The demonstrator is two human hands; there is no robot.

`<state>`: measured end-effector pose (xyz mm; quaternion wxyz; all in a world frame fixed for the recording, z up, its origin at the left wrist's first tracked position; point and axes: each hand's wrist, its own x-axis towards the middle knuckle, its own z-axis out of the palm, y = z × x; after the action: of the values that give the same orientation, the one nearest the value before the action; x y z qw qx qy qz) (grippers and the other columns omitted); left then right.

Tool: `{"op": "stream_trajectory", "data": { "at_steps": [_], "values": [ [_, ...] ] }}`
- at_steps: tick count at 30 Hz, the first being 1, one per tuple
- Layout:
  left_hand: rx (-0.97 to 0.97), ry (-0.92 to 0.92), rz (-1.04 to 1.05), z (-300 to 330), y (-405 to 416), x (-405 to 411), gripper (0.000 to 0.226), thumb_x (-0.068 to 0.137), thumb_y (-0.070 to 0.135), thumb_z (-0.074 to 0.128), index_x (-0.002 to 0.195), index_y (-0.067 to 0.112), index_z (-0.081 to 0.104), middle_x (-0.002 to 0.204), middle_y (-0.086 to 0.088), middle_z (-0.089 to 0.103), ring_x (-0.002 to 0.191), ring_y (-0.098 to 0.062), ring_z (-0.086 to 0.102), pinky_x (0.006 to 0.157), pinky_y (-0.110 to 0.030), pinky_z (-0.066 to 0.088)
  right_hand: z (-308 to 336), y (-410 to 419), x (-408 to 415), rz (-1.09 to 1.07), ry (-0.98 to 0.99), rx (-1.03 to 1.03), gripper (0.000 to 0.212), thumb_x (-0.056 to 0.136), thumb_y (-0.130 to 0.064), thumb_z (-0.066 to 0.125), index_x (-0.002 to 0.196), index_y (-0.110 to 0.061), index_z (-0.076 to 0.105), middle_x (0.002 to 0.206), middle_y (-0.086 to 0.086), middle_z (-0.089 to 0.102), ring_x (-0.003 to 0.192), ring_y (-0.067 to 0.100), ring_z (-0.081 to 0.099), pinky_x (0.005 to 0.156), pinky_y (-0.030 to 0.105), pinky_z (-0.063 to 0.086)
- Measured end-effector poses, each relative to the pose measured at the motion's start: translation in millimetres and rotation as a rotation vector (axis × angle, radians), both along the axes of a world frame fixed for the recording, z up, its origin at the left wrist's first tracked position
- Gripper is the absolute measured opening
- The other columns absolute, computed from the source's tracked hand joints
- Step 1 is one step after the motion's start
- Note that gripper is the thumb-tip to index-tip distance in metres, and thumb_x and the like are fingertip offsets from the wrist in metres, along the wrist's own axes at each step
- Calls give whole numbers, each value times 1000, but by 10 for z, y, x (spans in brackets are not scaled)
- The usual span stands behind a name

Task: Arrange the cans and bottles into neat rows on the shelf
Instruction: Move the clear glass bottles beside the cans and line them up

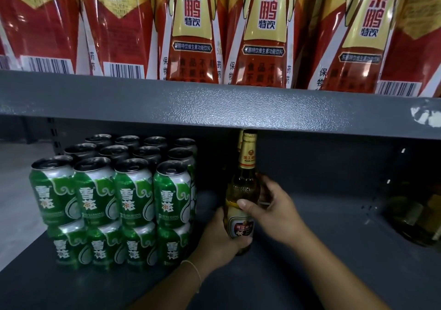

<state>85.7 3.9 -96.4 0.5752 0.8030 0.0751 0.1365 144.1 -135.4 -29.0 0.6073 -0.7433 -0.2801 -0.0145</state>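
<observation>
A clear beer bottle (243, 190) with a gold neck foil and a red-and-white label stands upright on the grey lower shelf (322, 250). My left hand (220, 235) wraps its lower body from the left. My right hand (274, 209) grips its middle from the right, thumb across the front. Just behind it a second bottle neck (239, 142) shows. To the left, green beer cans (133, 190) stand in neat rows, stacked two layers high.
The grey edge of the upper shelf (214, 104) hangs low just above the bottle's cap, carrying red-and-gold drink bottles (191, 30). At the far right, more glass bottles (415, 219) sit in shadow. Bare shelf lies between them and my hands.
</observation>
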Motion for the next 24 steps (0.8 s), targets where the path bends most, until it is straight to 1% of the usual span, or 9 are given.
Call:
{"op": "stream_trajectory", "data": {
  "at_steps": [3,5,9,11,14,17,21,23,24],
  "values": [
    [-3,0,-3,25,-1,-6,59,67,21,85,114,33,50,104,12,68,93,2,65,82,-18,52,4,15,-11,-26,-24,-31,77,77,-13,83,143,-11,44,120,-2,68,105,2,67,91,19,53],
    [-2,-1,-8,31,1,-1,57,68,20,85,112,33,51,104,12,68,93,1,65,81,-17,52,7,16,-12,-39,-20,-38,77,77,-15,82,144,-11,44,122,-1,67,107,3,66,94,23,53],
    [-17,-2,-24,28,3,25,56,68,19,85,110,33,50,105,10,68,93,1,65,81,-17,52,16,29,-36,-55,-29,-61,76,79,-17,81,144,-13,43,124,-1,66,109,3,65,97,25,53],
    [-22,-5,-22,31,-7,44,57,67,21,85,111,33,50,107,9,68,94,0,65,83,-20,54,13,38,-32,-65,-47,-78,75,80,-21,81,144,-15,43,126,-1,65,111,5,64,99,31,53],
    [-41,-9,-19,21,-23,58,56,69,19,85,112,31,50,107,9,67,95,1,64,79,-14,51,0,47,-46,-79,-53,-85,78,80,-28,80,147,-18,40,131,0,61,117,9,62,102,38,51],
    [-65,-19,-29,34,-33,26,57,72,17,84,116,30,50,107,11,67,93,4,64,77,-12,50,-16,52,-59,-86,-62,-78,76,81,-28,78,147,-18,40,131,-1,60,117,7,61,101,32,51],
    [0,36,-10,88,-50,-23,58,73,24,83,119,29,49,109,13,66,99,-1,63,85,-19,52,7,18,-61,-65,-62,-87,79,74,-47,74,143,-20,45,127,-6,64,115,3,61,97,26,53],
    [146,110,9,156,-72,-92,56,73,35,79,120,28,49,110,13,65,105,-8,63,85,-23,50,11,-37,-44,-52,-47,-83,73,74,-45,71,139,-20,49,123,-9,65,112,-1,62,91,18,53],
    [287,157,19,217,-86,-155,51,76,40,75,119,27,51,110,11,66,104,-12,64,83,-24,49,13,-74,-30,-60,-37,-70,72,75,-44,70,139,-19,49,123,-8,64,111,-2,61,87,13,52]
  ]
}}
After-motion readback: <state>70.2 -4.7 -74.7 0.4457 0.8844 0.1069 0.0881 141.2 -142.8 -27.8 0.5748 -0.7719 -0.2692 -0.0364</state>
